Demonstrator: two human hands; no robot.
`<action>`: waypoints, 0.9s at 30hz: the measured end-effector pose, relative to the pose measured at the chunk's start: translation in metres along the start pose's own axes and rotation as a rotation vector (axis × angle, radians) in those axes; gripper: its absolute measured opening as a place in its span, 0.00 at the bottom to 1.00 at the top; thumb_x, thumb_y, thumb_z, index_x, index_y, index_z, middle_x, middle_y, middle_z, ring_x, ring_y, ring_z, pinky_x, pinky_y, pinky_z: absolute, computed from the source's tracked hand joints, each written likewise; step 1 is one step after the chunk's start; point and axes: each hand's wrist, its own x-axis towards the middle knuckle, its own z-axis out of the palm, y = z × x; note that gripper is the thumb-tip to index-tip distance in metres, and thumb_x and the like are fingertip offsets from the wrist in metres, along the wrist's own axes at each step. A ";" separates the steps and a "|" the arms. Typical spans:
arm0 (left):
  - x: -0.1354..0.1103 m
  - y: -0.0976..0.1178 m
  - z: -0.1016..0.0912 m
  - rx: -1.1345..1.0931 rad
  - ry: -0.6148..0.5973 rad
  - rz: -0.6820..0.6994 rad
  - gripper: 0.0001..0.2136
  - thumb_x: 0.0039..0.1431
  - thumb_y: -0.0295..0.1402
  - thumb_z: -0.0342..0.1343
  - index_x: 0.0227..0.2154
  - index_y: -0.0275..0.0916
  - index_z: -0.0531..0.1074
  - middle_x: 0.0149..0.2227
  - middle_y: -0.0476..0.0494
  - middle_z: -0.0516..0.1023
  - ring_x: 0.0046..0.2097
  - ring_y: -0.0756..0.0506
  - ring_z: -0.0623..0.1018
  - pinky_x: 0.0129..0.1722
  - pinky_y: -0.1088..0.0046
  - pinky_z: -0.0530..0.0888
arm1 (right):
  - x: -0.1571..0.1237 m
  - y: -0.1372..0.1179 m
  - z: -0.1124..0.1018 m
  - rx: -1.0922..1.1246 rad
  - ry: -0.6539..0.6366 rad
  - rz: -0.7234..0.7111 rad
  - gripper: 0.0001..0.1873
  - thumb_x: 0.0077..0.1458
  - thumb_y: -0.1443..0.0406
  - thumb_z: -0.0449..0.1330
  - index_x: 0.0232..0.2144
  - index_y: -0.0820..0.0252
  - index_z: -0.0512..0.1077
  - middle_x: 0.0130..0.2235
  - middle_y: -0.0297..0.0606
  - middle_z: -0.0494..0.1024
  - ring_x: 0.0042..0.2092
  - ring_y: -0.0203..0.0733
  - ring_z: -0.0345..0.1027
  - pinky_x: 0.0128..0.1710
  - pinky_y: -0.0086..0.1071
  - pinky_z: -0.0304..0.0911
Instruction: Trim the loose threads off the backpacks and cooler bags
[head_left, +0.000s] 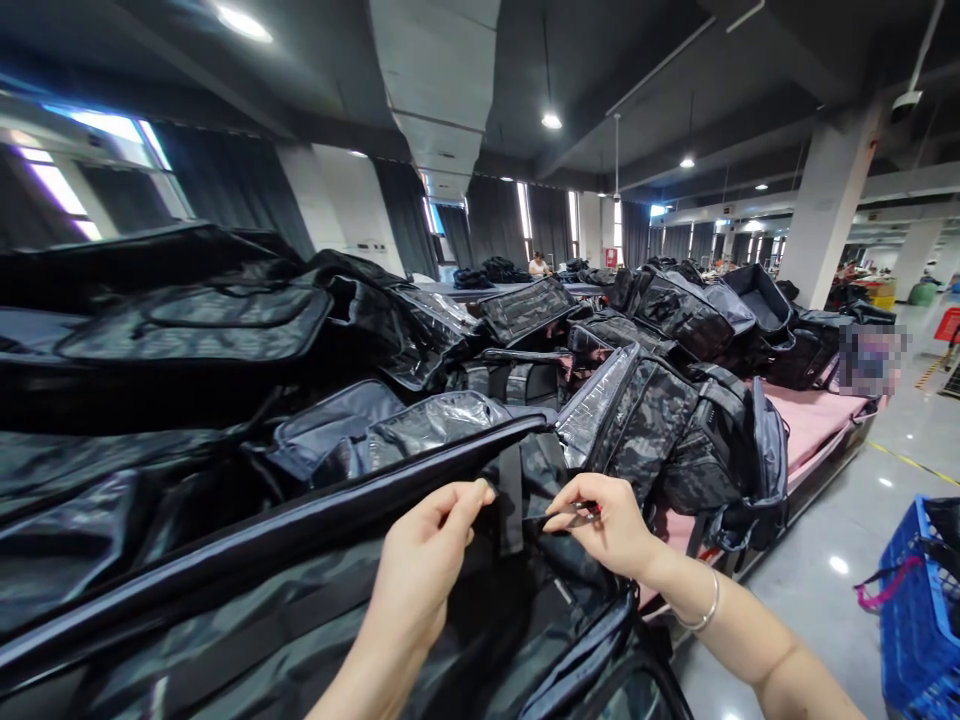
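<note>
A large dark camouflage bag (300, 610) with pale grey-blue edge binding lies across the foreground. My left hand (431, 550) is closed in a pinch above it, beside a black webbing strap (511, 500). Whatever sits between those fingertips is dark and too small to name. To the right of the strap, my right hand (611, 525) is closed around a small dark pointed tool (576, 515) with a red spot. Most of that tool is hidden by the fingers. A silvery bracelet (709, 605) circles the right wrist.
More camouflage bags (652, 420) are heaped behind and to the left, some showing silvery linings. They lie on a table with a pink top (810, 420). At the lower right, a blue plastic crate (911, 600) stands on the floor. A person (538, 265) is far back.
</note>
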 end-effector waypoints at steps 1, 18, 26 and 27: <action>-0.001 0.002 -0.003 -0.022 -0.001 0.003 0.21 0.37 0.51 0.60 0.21 0.35 0.71 0.21 0.51 0.66 0.22 0.53 0.58 0.21 0.77 0.55 | 0.000 0.000 -0.001 0.019 0.000 0.017 0.02 0.49 0.69 0.60 0.26 0.60 0.73 0.26 0.34 0.76 0.27 0.34 0.68 0.29 0.25 0.62; -0.008 -0.014 -0.019 0.825 -0.222 0.926 0.07 0.57 0.35 0.49 0.31 0.43 0.72 0.33 0.49 0.72 0.32 0.50 0.74 0.28 0.77 0.70 | 0.000 0.006 -0.004 -0.157 -0.065 -0.353 0.09 0.57 0.64 0.55 0.28 0.61 0.72 0.24 0.35 0.74 0.26 0.32 0.65 0.27 0.24 0.60; -0.021 -0.024 -0.006 0.755 0.005 1.213 0.08 0.57 0.27 0.51 0.22 0.38 0.67 0.23 0.49 0.68 0.26 0.51 0.68 0.27 0.75 0.65 | -0.009 -0.001 0.002 -0.265 0.072 -0.444 0.13 0.57 0.67 0.49 0.23 0.60 0.69 0.19 0.32 0.69 0.22 0.32 0.60 0.23 0.25 0.56; -0.023 -0.027 -0.004 0.746 0.058 1.233 0.09 0.56 0.26 0.52 0.21 0.37 0.66 0.22 0.50 0.67 0.25 0.51 0.67 0.27 0.75 0.64 | -0.011 -0.001 0.004 -0.275 0.100 -0.446 0.14 0.57 0.67 0.49 0.23 0.60 0.69 0.18 0.32 0.68 0.21 0.32 0.59 0.23 0.26 0.55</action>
